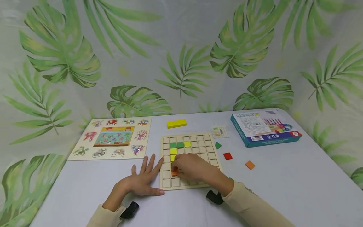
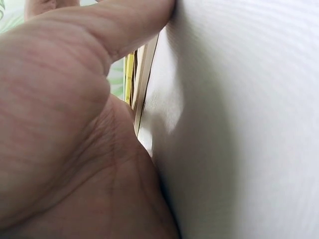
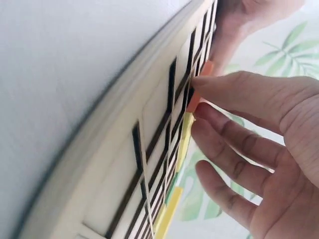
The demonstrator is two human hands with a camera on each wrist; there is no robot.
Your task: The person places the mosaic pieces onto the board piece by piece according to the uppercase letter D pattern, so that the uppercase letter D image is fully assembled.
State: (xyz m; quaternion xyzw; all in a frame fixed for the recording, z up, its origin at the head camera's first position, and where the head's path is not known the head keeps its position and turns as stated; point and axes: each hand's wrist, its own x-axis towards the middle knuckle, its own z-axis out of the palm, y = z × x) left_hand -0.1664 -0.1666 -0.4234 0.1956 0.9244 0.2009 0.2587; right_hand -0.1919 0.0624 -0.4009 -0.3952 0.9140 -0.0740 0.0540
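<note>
far left on the bench (image 1: 283, 176) lies an animal puzzle board (image 1: 112, 138). next, the left hand (image 1: 141, 181) lies flat with straight fingers, its grip released, touching the left edge of the grid board (image 1: 208, 148), likely to keep it from sliding. the right hand (image 1: 193, 167) pinches an orange tile (image 1: 174, 172) and holds it over a square in the left part of the grid, under the yellow tiles (image 1: 173, 151). to the right lie a green piece (image 1: 217, 145), a red tile (image 1: 227, 156), another orange tile (image 1: 250, 165) and the game box (image 1: 265, 127).
</note>
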